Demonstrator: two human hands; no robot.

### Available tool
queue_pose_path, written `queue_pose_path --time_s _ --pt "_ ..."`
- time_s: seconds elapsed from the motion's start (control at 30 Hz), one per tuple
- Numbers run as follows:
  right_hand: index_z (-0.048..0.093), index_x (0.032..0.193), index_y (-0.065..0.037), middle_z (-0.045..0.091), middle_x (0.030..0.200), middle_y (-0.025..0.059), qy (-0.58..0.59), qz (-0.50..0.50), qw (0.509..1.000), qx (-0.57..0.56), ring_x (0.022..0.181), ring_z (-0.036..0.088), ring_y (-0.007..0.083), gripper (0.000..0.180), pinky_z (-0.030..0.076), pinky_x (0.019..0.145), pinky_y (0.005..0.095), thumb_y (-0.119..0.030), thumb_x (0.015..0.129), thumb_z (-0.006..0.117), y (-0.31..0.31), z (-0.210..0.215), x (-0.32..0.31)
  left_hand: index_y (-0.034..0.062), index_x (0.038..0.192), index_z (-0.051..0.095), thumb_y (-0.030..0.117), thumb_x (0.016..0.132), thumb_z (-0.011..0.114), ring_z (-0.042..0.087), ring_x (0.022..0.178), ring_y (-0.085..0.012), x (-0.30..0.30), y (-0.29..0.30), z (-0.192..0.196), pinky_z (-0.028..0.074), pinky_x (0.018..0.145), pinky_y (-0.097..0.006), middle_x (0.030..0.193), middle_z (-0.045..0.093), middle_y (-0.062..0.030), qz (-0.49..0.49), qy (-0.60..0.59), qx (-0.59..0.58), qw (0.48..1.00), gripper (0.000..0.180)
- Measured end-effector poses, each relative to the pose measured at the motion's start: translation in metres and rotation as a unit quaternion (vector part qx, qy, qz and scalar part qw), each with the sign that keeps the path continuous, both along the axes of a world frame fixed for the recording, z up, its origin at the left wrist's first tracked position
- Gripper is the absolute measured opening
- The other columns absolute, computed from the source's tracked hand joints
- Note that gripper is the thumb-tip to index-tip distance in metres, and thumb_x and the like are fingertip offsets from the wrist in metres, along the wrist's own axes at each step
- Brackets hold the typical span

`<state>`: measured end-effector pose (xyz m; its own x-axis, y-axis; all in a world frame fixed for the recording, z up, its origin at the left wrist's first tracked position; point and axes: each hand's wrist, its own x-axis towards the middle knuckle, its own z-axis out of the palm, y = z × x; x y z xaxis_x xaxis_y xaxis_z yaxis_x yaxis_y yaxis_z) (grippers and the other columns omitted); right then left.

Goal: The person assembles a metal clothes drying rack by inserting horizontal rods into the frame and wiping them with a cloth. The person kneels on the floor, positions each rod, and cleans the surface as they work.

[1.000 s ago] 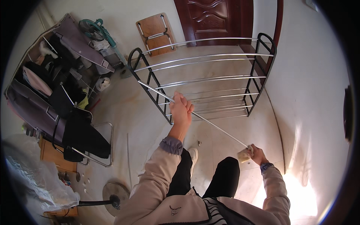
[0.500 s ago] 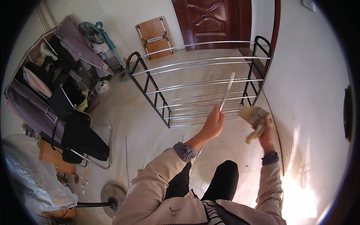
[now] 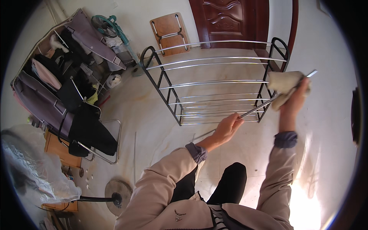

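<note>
My left hand (image 3: 227, 130) is closed around a thin metal rod (image 3: 255, 110), which slants up to the right in front of me. Higher up, my right hand (image 3: 294, 97) grips a beige cloth (image 3: 283, 82) that is wrapped around the rod near its far end. The rod's bright tip pokes out past the cloth. Behind both hands stands a rack (image 3: 214, 81) with black side frames and several silver crossbars; it is apart from my left hand, and the cloth overlaps its right side in view.
Another thin rod (image 3: 135, 153) lies on the floor to the left. A black chair (image 3: 92, 134) and an open fabric wardrobe (image 3: 46, 92) with clothes are farther left. A folded wooden table (image 3: 168, 32) leans on the back wall beside a red-brown door (image 3: 230, 23). A round base (image 3: 117, 195) stands near me.
The rod has tipped from nearly upright to slanting right. My right hand has moved up and right, bringing the cloth onto the rod. The view has shifted slightly.
</note>
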<state>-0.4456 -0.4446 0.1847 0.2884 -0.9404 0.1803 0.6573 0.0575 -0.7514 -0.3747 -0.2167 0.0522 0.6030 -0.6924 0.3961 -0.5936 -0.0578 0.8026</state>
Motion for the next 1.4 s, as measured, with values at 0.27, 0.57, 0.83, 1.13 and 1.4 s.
queue_pose_path --time_s 0.27,0.57,0.83,1.13,1.4 --pt "0.051 0.13 -0.002 0.059 0.12 0.0103 -0.001 0.025 0.997 0.077 0.11 0.06 0.0202 0.065 0.052 0.093 0.0358 -0.055 0.094 0.063 0.034 -0.058 -0.013 0.006 0.089 0.054 0.027 0.1 0.058 0.056 0.063 -0.0383 -0.008 -0.018 0.017 0.042 0.055 -0.046 0.07 0.056 -0.0155 0.029 -0.163 -0.027 0.986 0.024" --pt "0.056 0.118 -0.006 0.065 0.105 0.0097 -0.01 0.047 0.995 0.09 0.097 0.064 0.0222 0.057 0.055 0.085 0.0369 -0.06 0.098 0.05 -0.134 -0.111 -0.088 0.0074 0.09 0.055 0.031 0.099 0.06 0.06 0.061 -0.0369 0.032 0.033 0.004 0.045 0.052 -0.046 0.067 0.06 -0.0137 -0.019 -0.269 0.127 0.954 0.026" --pt "0.053 0.124 -0.006 0.061 0.114 0.009 -0.053 0.078 0.988 0.12 0.103 0.062 0.0228 0.059 0.054 0.092 0.0389 -0.056 0.094 0.061 -0.033 -0.158 -0.034 0.0107 0.101 0.051 0.031 0.1 0.059 0.061 0.061 -0.0368 0.005 0.004 0.013 0.045 0.052 -0.047 0.068 0.061 -0.0137 -0.041 -0.218 0.136 0.966 0.022" --pt "0.056 0.115 -0.01 0.063 0.104 0.0085 -0.003 0.066 0.994 0.082 0.092 0.062 0.0257 0.053 0.054 0.077 0.0417 -0.06 0.1 0.045 -0.144 -0.136 -0.103 0.0116 0.101 0.057 0.03 0.099 0.06 0.063 0.066 -0.0367 0.045 0.05 -0.004 0.047 0.055 -0.047 0.072 0.063 -0.0137 -0.085 -0.22 0.156 0.959 0.019" --pt "0.053 0.119 -0.009 0.061 0.112 0.0077 -0.126 -0.069 0.975 0.172 0.099 0.061 0.0244 0.052 0.055 0.082 0.0404 -0.057 0.103 0.038 -0.151 -0.153 -0.127 0.0101 0.1 0.056 0.028 0.101 0.057 0.062 0.065 -0.0384 0.053 0.055 0.006 0.045 0.053 -0.044 0.069 0.062 -0.0151 -0.036 -0.171 0.143 0.974 0.018"
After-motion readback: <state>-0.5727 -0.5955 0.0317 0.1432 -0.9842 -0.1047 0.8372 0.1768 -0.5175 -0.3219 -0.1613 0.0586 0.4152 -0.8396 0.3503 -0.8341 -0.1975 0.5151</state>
